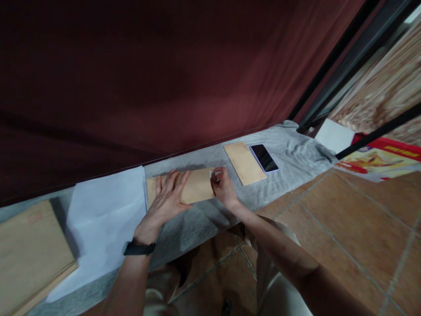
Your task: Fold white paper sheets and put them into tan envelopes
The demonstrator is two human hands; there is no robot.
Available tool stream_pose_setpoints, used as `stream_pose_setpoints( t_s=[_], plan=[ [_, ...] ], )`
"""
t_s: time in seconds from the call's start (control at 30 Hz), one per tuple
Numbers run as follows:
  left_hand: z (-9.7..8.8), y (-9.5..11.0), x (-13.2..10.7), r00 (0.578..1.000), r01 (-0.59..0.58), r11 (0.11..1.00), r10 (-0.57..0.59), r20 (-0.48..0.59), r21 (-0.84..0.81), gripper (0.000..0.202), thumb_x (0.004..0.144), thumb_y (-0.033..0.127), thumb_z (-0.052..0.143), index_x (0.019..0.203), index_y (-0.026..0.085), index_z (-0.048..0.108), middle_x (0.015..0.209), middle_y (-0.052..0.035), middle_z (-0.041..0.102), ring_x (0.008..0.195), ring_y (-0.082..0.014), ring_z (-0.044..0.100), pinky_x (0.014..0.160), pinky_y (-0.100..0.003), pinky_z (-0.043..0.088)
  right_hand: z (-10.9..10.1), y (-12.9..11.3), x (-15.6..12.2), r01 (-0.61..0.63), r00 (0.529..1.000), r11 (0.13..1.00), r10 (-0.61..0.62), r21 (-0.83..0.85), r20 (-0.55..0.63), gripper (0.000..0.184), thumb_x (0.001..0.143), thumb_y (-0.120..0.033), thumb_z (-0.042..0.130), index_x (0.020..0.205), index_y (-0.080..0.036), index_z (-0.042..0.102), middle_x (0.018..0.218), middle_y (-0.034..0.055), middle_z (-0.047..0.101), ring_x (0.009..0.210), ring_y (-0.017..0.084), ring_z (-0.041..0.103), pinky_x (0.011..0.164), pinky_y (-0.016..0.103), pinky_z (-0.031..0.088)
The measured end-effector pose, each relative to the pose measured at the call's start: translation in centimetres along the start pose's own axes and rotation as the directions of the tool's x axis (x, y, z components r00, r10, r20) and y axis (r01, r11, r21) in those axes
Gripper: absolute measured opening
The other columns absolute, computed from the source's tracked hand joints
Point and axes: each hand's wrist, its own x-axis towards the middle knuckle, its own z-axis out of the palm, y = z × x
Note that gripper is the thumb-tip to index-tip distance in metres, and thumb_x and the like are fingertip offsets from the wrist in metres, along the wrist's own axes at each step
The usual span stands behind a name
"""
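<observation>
Envelope [199, 186]: likely light, easily creased; grip by edges. Left hand [163, 204] lies spread on it; right hand [225, 188] pinches one end.

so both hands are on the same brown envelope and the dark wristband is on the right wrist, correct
Not quite: the head view shows the dark wristband on the left wrist, not the right. The left hand and right hand are indeed on the same brown envelope.

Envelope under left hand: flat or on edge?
Flat. The envelope lies broad face up on the gray cloth, the left hand spread over it.
</observation>
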Motion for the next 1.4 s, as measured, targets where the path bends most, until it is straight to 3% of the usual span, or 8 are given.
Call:
stream_pose_setpoints(
  t_s=[0.13,0.4,0.77,1.0,1.1,1.2,1.3,1.4],
  plan=[
    [-0.3,0.2,0.0,1.0,0.0,1.0,0.0,0.003,-0.002,0.109,0.078,0.041,0.076,0.164,0.025,0.011,0.163,-0.0212,0.03,0.155,-0.0418,0.022,0.123,-0.068,0.008,0.2,0.7,0.6,-0.037,0.999,0.999,0.037,0.034,0.012,0.053,0.078,-0.015,0.061,0.129,-0.025,0.05,0.084,-0.0037,0.062,0.077,0.017,0.065,0.073,0.028,0.051],
    [-0.2,0.1,-0.1,1.0,-0.009,1.0,0.009,-0.008,-0.011,0.107,0.078,0.039,0.077,0.164,0.029,0.014,0.167,-0.0182,0.026,0.155,-0.042,0.021,0.123,-0.068,0.007,0.2,1.0,1.1,-0.095,0.988,0.993,0.102,-0.065,0.114,0.01,0.076,-0.019,0.057,0.067,-0.023,0.055,0.067,-0.0009,0.062,0.07,0.017,0.06,0.063,0.025,0.045],
    [0.0,0.4,-0.4,0.999,0.045,0.998,-0.045,0.019,-0.031,0.099,0.081,0.046,0.075,0.163,0.031,0.021,0.172,-0.0165,0.012,0.158,-0.041,0.013,0.122,-0.068,0.01,0.0,1.1,1.5,-0.33,0.941,0.896,0.287,0.298,0.18,0.011,0.069,-0.025,0.059,0.079,-0.021,0.061,0.072,0.0006,0.068,0.073,0.019,0.066,0.064,0.027,0.051],
    [1.0,2.1,0.4,0.965,0.196,0.949,-0.232,-0.125,-0.247,0.067,0.094,0.044,0.06,0.155,0.027,0.038,0.162,-0.0151,0.036,0.151,-0.0336,0.034,0.121,-0.055,0.032,-0.7,0.4,1.0,-0.363,0.932,0.822,0.324,0.439,0.164,0.031,0.065,-0.035,0.064,0.092,-0.022,0.06,0.094,0.0066,0.074,0.09,0.023,0.07,0.073,0.031,0.057],
    [1.6,3.3,1.0,0.866,0.342,0.758,-0.483,-0.127,-0.556,0.072,0.089,0.047,0.066,0.152,0.022,0.042,0.153,-0.0174,0.045,0.139,-0.0325,0.049,0.111,-0.05,0.047,-0.4,0.1,0.5,-0.36,0.933,0.784,0.319,0.506,0.169,0.036,0.063,-0.032,0.065,0.098,-0.022,0.06,0.102,0.0069,0.074,0.095,0.023,0.07,0.077,0.032,0.058],
    [2.2,4.7,1.3,0.73,0.374,0.241,-0.672,0.123,-0.896,0.082,0.084,0.048,0.072,0.153,0.021,0.037,0.126,-0.0143,0.065,0.105,-0.025,0.07,0.09,-0.043,0.059,0.2,0.0,0.0,-0.372,0.928,0.761,0.306,0.531,0.211,0.039,0.063,-0.031,0.068,0.1,-0.022,0.061,0.104,0.0058,0.074,0.094,0.022,0.071,0.078,0.032,0.059],
    [2.3,5.6,1.3,0.726,0.31,-0.142,-0.603,0.33,-0.94,0.072,0.074,0.045,0.082,0.136,0.02,0.055,0.107,-0.0089,0.074,0.088,-0.0203,0.072,0.076,-0.034,0.059,0.8,0.1,-0.5,-0.399,0.915,0.742,0.28,0.539,0.292,0.038,0.065,-0.032,0.071,0.101,-0.023,0.063,0.1,0.0036,0.074,0.089,0.021,0.073,0.077,0.031,0.059],
    [2.0,5.9,1.3,0.723,0.324,-0.262,-0.551,0.417,-0.909,0.057,0.062,0.038,0.09,0.11,0.017,0.069,0.105,-0.0098,0.076,0.086,-0.021,0.073,0.066,-0.029,0.056,1.0,0.1,-0.7,-0.444,0.89,0.718,0.281,0.536,0.36,0.037,0.065,-0.029,0.072,0.1,-0.023,0.064,0.095,0.0023,0.075,0.083,0.019,0.072,0.074,0.03,0.059]
  ],
)
